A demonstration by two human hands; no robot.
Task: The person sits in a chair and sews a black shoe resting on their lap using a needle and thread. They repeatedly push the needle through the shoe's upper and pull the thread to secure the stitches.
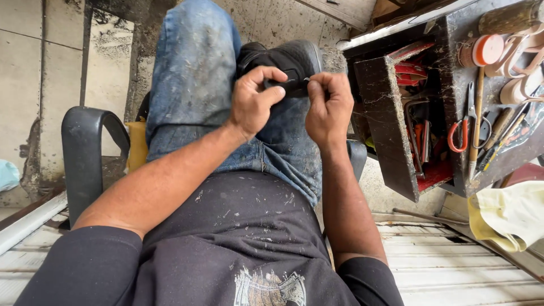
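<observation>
Dark, dust-flecked shirt fills the near edge of the view, both forearms running up from it to a black shoe held on the lap, against the jeans.

Shoe sits between the knees, partly hidden behind the hands. Its long axis seems to run left-right across the lap, rounded end toward the person's right, textured upper or sole edge facing up; which end is toe I cannot tell for sure.

Left hand is closed in a pinch, thumb and forefinger grasping the near edge of the shoe. Right hand is curled, fingertips pinching something small and thin at the same edge, perhaps a thread or needle; too small to tell.

Judgement on doing the step well: keep the shoe braced against the thigh so it cannot roll, hold the left pinch close to the working spot, and pull with the right hand along the seam line, not across it.

Outward: black chair arm on the left. To the right, a dark cobwebbed tool tray, and beside it red-handled scissors. Pale yellow cloth lies lower right.
</observation>
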